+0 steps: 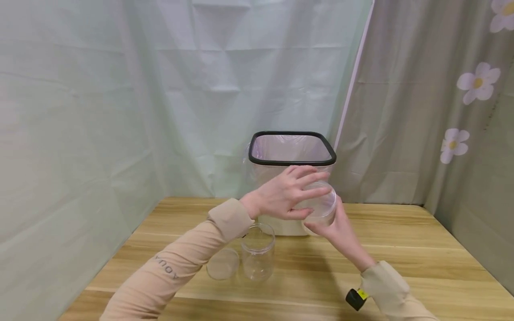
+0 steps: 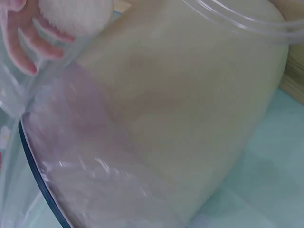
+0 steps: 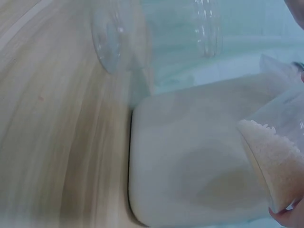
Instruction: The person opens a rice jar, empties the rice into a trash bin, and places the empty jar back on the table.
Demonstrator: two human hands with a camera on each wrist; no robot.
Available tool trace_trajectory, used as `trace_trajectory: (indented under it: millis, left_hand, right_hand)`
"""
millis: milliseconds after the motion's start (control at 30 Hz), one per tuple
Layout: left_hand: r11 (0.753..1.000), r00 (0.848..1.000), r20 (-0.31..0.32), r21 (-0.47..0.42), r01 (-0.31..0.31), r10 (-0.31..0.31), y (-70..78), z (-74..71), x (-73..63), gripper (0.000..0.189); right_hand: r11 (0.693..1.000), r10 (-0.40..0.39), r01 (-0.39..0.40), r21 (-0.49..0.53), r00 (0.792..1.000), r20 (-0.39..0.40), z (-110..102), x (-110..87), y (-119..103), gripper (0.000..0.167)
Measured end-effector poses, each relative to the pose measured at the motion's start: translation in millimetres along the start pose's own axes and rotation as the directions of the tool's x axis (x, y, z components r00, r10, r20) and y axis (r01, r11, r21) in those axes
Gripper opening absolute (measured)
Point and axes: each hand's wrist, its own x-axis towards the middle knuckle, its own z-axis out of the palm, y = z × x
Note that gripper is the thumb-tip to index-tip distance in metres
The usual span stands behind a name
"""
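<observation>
A clear round jar point(image 1: 321, 206), part filled with white rice-like grains point(image 3: 278, 164), is held tilted above the table in front of a bin. My right hand point(image 1: 341, 232) grips its side, thumb low and fingers behind. Over the jar's round top lies my left hand point(image 1: 287, 191), fingers spread and mostly straight; whether they touch it I cannot tell. In the left wrist view, spread fingers point(image 2: 40, 45) show beside the grain-filled jar. On the table stand a second clear jar point(image 1: 258, 256), apparently without contents, and a clear round lid point(image 1: 223, 264) lying flat to its left.
A pale bin point(image 1: 281, 226) with a black rim point(image 1: 292, 163) and clear plastic liner point(image 1: 291, 147) stands behind the hands on the wooden table point(image 1: 385, 249). Pale curtains point(image 1: 225, 80) hang at the back and sides.
</observation>
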Motion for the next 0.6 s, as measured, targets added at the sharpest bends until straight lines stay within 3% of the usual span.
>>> trace_trajectory:
  millis: [67,333,467,600]
  left_hand:
    - [0.999,1.0,0.027,-0.032,-0.001,0.002,3.6,2.0,3.7,0.048]
    - [0.996,0.988,0.156,-0.089,0.022,-0.008,10.2,11.4,7.9,0.049]
    - [0.997,0.982,0.186,-0.055,0.054,-0.043,12.2,13.8,6.5,0.045]
    - [0.999,0.983,0.176,0.001,0.055,-0.054,13.9,15.7,5.6,0.041]
  right_hand:
    - [1.0,-0.021,0.021,0.01,1.0,0.017,1.5,0.4,-9.8,0.088]
    - [0.998,-0.059,0.06,-0.003,0.998,0.038,8.7,7.4,14.6,0.083]
    - [0.998,-0.061,0.06,0.01,0.997,0.039,10.6,6.4,12.5,0.086]
    - [0.997,-0.074,0.074,0.005,0.997,0.018,12.7,6.4,12.9,0.084]
